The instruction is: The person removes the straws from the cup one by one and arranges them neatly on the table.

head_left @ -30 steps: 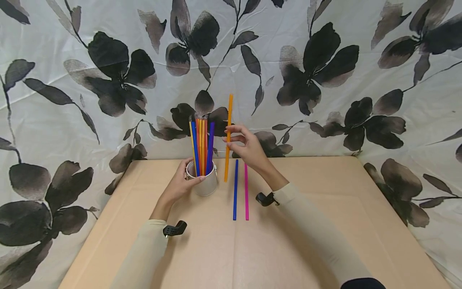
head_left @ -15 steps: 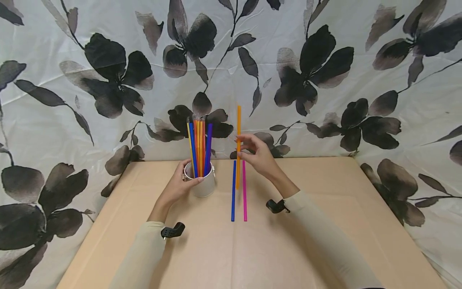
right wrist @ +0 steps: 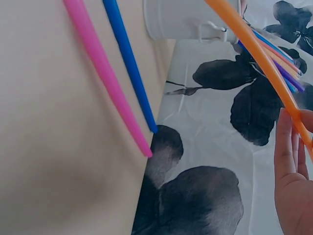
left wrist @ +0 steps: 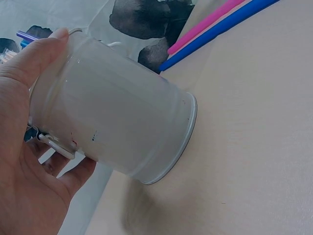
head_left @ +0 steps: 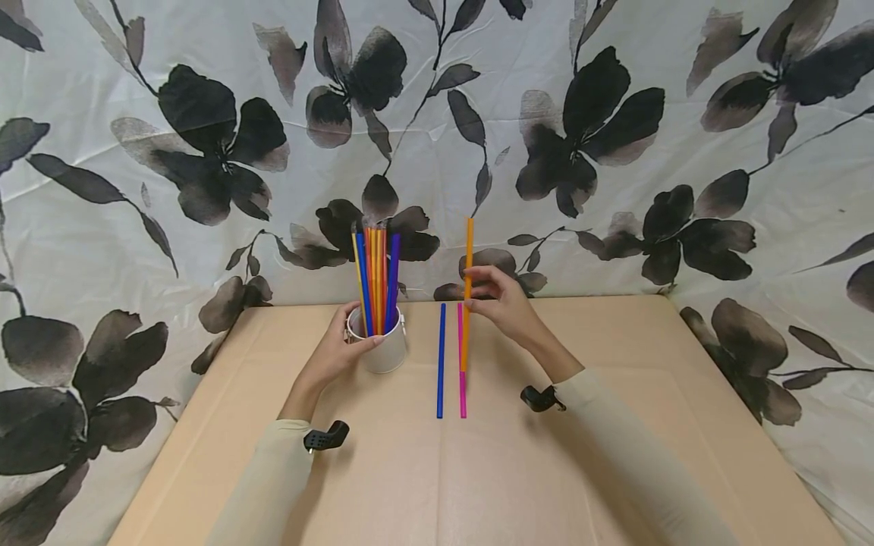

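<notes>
My left hand (head_left: 338, 350) grips a small white pail (head_left: 389, 353), fingers round its far side and thumb across the front; the left wrist view shows the pail's side and base rim. Several straws (head_left: 378, 280) in orange, yellow, blue and purple stand upright in it. To the right, my right hand (head_left: 508, 309) pinches an orange straw (head_left: 469, 246) between thumb and fingertips, holding it upright. Its lower part overlaps a pink straw (head_left: 463, 398) in the head view. That pink straw and a blue straw (head_left: 441, 360) lie side by side on the table.
The tan table (head_left: 382, 485) ends at a back edge against a white cloth (head_left: 451, 68) printed with dark flowers. The far ends of the loose straws reach close to that edge.
My right hand has carried the orange straw rightward and a little down, away from the pail, past the blue straw to the pink one. The left hand has stayed on the pail.
</notes>
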`<act>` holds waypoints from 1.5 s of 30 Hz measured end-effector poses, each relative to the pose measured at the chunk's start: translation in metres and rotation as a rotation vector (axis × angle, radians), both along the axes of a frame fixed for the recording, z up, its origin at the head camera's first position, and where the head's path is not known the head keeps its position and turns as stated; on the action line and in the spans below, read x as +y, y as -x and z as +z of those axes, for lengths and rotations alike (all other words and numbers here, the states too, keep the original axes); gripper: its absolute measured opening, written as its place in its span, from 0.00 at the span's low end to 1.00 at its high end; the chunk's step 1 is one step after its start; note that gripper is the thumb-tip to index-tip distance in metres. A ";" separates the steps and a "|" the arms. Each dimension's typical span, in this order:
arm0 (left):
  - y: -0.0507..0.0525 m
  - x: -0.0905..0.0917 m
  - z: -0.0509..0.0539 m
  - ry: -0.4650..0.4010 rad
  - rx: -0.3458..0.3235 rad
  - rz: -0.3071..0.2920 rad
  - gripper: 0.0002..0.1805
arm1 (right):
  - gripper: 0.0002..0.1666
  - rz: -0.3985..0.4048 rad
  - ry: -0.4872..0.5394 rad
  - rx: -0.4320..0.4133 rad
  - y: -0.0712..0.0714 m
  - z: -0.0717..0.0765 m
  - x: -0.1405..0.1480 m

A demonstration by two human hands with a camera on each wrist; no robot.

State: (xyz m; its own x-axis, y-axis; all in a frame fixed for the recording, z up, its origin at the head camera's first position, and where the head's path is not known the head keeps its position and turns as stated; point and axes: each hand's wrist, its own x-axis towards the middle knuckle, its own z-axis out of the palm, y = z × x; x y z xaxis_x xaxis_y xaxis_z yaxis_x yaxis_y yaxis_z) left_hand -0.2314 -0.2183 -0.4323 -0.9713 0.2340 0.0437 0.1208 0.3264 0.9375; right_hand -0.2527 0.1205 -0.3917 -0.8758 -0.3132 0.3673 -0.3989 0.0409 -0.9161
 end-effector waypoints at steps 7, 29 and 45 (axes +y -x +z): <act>0.000 0.000 -0.001 0.003 0.001 0.001 0.48 | 0.30 -0.006 -0.014 -0.042 0.000 -0.010 0.012; 0.001 0.000 0.000 0.006 0.007 -0.003 0.47 | 0.30 -0.078 -0.111 -0.163 0.017 -0.064 0.041; 0.001 0.000 -0.002 -0.006 0.015 -0.011 0.47 | 0.33 0.006 -0.149 -0.339 0.021 -0.088 0.044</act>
State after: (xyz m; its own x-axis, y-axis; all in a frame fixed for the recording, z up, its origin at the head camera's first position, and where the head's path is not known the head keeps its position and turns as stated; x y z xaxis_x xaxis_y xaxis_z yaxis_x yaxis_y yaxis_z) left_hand -0.2322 -0.2186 -0.4345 -0.9679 0.2441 0.0597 0.1384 0.3195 0.9374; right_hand -0.2739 0.1646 -0.4796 -0.9378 -0.3470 0.0063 -0.0740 0.1821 -0.9805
